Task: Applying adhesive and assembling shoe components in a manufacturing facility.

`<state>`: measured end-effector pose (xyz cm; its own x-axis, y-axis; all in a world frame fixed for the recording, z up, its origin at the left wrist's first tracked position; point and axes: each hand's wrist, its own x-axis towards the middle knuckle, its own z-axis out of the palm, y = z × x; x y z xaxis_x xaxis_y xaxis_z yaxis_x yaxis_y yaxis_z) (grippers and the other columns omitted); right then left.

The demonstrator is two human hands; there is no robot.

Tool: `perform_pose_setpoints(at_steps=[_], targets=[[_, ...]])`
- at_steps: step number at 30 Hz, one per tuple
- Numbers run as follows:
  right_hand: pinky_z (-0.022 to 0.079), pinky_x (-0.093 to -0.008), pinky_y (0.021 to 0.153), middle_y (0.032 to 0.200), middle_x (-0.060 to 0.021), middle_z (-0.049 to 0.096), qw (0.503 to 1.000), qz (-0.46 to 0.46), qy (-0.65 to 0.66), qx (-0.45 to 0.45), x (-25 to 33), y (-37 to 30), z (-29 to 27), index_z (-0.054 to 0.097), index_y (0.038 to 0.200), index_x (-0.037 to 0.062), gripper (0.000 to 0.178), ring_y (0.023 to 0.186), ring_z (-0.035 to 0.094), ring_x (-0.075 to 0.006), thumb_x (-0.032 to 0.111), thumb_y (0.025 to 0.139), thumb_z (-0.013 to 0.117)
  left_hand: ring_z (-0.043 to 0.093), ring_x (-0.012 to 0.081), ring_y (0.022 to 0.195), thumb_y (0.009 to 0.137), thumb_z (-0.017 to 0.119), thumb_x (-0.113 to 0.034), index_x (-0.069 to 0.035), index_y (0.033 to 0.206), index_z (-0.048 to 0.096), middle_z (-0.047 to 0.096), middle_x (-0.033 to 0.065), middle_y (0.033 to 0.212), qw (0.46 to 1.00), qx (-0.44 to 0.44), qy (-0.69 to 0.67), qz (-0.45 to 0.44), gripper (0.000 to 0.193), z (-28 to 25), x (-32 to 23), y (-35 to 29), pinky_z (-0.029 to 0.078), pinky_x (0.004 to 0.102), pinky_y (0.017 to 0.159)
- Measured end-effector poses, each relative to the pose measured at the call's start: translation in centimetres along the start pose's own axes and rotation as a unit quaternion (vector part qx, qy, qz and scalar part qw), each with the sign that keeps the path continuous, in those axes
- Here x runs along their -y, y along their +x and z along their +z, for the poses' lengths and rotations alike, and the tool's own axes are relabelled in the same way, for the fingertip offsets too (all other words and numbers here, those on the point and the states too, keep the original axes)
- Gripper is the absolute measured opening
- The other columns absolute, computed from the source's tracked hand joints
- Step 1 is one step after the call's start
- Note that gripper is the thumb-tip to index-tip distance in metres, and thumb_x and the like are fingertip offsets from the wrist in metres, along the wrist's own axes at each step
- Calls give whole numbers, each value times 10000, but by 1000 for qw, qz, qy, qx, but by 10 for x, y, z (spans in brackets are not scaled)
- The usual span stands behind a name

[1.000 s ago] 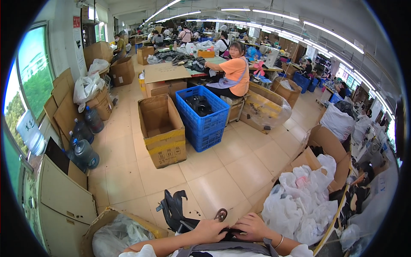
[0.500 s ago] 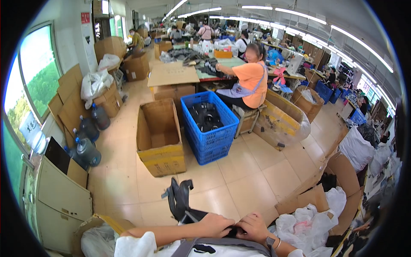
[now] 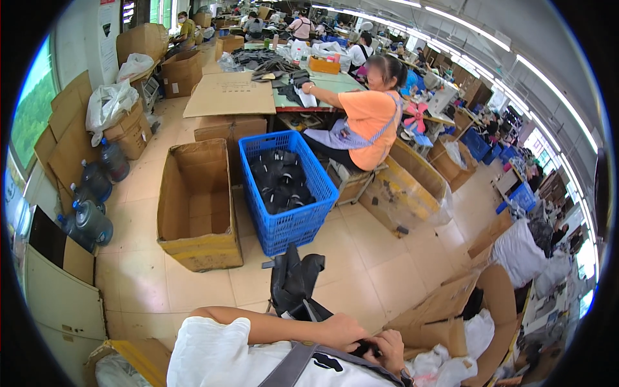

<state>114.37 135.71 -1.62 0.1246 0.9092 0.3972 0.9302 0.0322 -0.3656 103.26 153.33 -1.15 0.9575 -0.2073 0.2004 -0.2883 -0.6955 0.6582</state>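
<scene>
Close to my body, my left hand [image 3: 343, 332] and my right hand [image 3: 391, 348] meet with bent fingers. Both are closed on a small black piece [image 3: 365, 349], apparently fabric, which they mostly cover; its exact kind is hidden. Just beyond my left forearm stands a larger black item [image 3: 293, 284] with upright, strap-like flaps. Whether it joins the piece in my fingers, I cannot tell.
Ahead stand an open cardboard box [image 3: 198, 200] and a blue crate [image 3: 290, 222] holding several black pieces. A co-worker in orange [image 3: 377, 122] sits at the table. Plastic bags lie in a carton [image 3: 445, 329] at right. Water jugs [image 3: 93, 222] line the left wall.
The view has turned, shifting the room leftward and tilting it. My hands sit slightly farther right and remain together on the black piece. The co-worker's hand now touches something white.
</scene>
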Motion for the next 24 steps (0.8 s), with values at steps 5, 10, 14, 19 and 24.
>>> perform_pose_setpoints(at_steps=[5,10,14,19,24], targets=[[410,-350,615,727,-69,577,1000,6,-3,-1,-36,74,1,630,807,85,287,673,542,-262,53,523,651,607,333,680,671,637,-212,-98,891,605,616,133,736,998,-36,-13,47,249,-31,74,37,489,423,580],[415,-348,612,720,-74,575,998,68,4,13,-74,116,4,626,803,77,287,670,539,-265,29,521,634,607,339,661,654,644,-189,-67,855,610,616,137,723,997,-24,-38,57,238,-64,120,72,491,426,566],[433,-346,616,724,-80,576,997,67,18,-19,-113,136,7,622,801,73,281,685,551,-264,29,523,632,609,337,660,666,648,-195,-56,838,602,614,146,710,998,28,-26,53,227,-89,143,105,490,428,563],[450,-342,615,737,-91,582,993,95,61,-28,-172,145,-1,621,806,64,264,689,558,-266,20,545,626,610,334,642,729,634,-207,-70,889,573,612,140,686,995,94,17,40,219,-112,161,160,479,427,533],[449,-336,597,728,-78,584,993,49,103,-5,-246,166,-30,633,840,63,268,675,558,-247,-35,595,581,612,316,645,760,609,-207,-87,919,564,618,118,702,994,93,45,31,205,-116,179,226,472,414,511]])
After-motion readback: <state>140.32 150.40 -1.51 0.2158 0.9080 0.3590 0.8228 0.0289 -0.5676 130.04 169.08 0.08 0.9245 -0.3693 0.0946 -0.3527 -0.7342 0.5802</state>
